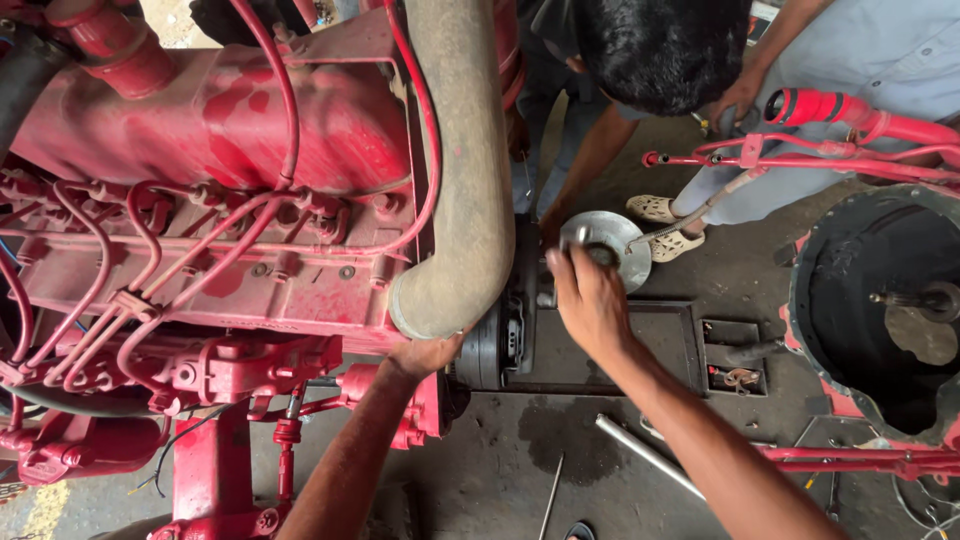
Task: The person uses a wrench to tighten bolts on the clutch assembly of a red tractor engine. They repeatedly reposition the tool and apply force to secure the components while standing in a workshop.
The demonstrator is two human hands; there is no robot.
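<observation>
My left hand (425,352) pressed against rear of red engine (220,200), under bent grey pipe (460,170); fingers hidden, grip unclear, looks like bracing. My right hand (590,300) curled round hub of silver disc (607,245) just behind engine, steadying it at black flywheel (500,340). Co-worker's hand (552,228) at disc's far edge. Round black housing (880,300) well behind engine: open, only shaft stub inside. Steel rod (648,455) on floor.
</observation>
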